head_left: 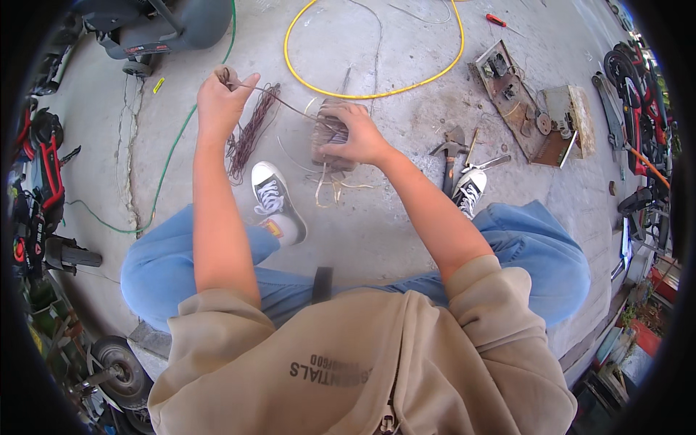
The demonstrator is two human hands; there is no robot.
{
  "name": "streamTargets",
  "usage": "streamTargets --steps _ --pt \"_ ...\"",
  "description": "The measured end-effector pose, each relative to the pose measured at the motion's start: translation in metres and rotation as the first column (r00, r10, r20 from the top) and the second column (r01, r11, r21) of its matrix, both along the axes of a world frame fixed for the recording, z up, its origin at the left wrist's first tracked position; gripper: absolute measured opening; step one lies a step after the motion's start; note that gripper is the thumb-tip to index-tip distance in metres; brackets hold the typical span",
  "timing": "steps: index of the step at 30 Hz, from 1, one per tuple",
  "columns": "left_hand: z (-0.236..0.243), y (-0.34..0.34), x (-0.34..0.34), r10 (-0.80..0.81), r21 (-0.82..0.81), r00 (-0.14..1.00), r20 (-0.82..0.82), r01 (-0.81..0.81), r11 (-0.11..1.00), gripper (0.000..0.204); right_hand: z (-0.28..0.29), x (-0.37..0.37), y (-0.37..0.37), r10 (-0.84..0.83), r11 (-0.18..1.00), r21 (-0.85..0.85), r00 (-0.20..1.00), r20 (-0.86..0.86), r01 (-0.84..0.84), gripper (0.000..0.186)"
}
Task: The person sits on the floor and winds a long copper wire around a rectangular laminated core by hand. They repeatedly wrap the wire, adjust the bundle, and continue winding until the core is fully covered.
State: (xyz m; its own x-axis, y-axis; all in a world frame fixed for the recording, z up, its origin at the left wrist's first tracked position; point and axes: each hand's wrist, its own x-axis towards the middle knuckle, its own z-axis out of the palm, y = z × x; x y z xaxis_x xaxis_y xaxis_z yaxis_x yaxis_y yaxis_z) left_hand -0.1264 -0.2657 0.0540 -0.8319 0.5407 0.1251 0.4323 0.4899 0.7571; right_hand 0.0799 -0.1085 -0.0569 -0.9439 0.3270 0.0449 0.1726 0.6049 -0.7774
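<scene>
My right hand (357,135) grips a brownish block wound with copper wire (330,129), held above the concrete floor. My left hand (221,101) is raised to the left and pinches the end of a thin wire strand (279,100) that runs taut from the block. Below the left hand a bundle of pulled reddish copper wire (250,134) hangs down toward the floor. Pale loose strips (330,190) dangle under the block. My legs in blue jeans and two black and white sneakers (275,201) show beneath the hands.
A yellow cable (377,93) loops on the floor ahead, and a green one (174,145) runs at left. Pliers and hand tools (453,148) lie by my right foot. A rusty plate with parts (518,94) sits at right. Scooters stand along both sides.
</scene>
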Motion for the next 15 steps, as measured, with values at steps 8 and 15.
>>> streamTargets --steps 8,15 --pt "0.082 0.030 0.071 -0.342 0.257 0.867 0.363 0.260 0.931 0.042 0.091 0.002 -0.003 0.018 0.796 -0.592 0.983 -0.181 -0.124 0.092" --pt "0.072 0.091 0.108 -0.295 0.256 0.937 0.188 0.243 0.936 0.038 0.134 0.011 -0.013 -0.090 0.611 -0.778 0.964 -0.251 -0.145 0.085"
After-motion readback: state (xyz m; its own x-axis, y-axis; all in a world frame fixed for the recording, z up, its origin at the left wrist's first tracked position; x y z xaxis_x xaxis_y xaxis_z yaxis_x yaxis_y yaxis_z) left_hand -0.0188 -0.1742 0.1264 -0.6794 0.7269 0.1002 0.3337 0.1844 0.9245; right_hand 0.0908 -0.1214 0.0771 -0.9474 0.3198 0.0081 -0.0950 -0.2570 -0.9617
